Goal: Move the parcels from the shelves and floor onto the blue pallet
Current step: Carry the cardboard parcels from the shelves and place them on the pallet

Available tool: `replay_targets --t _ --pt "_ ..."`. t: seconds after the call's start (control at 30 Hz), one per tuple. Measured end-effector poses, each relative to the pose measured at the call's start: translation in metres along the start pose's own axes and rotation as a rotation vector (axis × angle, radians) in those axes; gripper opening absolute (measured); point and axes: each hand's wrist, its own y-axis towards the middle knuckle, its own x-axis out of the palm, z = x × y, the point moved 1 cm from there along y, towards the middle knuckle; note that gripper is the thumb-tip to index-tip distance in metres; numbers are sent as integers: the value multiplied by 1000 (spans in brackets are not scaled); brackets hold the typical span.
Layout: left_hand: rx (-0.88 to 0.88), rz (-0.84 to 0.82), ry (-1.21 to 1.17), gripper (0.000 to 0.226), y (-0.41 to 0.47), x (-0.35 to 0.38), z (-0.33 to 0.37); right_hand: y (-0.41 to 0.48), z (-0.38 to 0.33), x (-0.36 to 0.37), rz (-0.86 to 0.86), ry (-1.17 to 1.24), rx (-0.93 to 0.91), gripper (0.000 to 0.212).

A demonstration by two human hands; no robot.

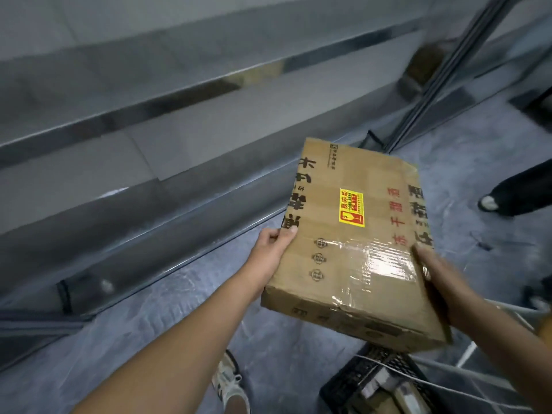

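A cardboard parcel (355, 243) is carried clear of the floor beside grey shelving (149, 144), clasped at opposite edges by the left hand (273, 245) and right hand (439, 276). It is best kept level. Its yellow fragile sticker (352, 211) and glossy tape are visible; no blue pallet is seen.

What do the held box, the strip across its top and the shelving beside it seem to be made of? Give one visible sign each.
Cardboard box: brown matte corrugated card, creased at its edges.
Packing tape: clear glossy plastic, wrinkled and catching glare.
Shelving: probably grey metal, with smooth, dully reflective beams; blur leaves it uncertain.
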Motion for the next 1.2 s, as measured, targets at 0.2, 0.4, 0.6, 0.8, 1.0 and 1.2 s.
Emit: replay_targets --t 0.2,0.4,0.6,0.8,1.0,1.2 --pt "135 115 32 45 -131 7 22 -85 -24 -27 -74 -33 -197 52" --pt "199 286 -97 42 -251 -8 24 -165 -57 -19 -231 -68 -377 45" --pt "274 520 -239 40 -348 -56 -18 -231 -69 39 -383 -165 -546 41" --pt "351 735 -423 55 -438 -114 -105 -303 -50 140 -636 -336 -629 28" --pt "337 984 -607 54 -531 -190 -184 -395 -21 276 -898 -502 -692 45" --pt "337 1244 -814 49 -634 -251 -268 -512 30 412 -1157 -665 -755 45"
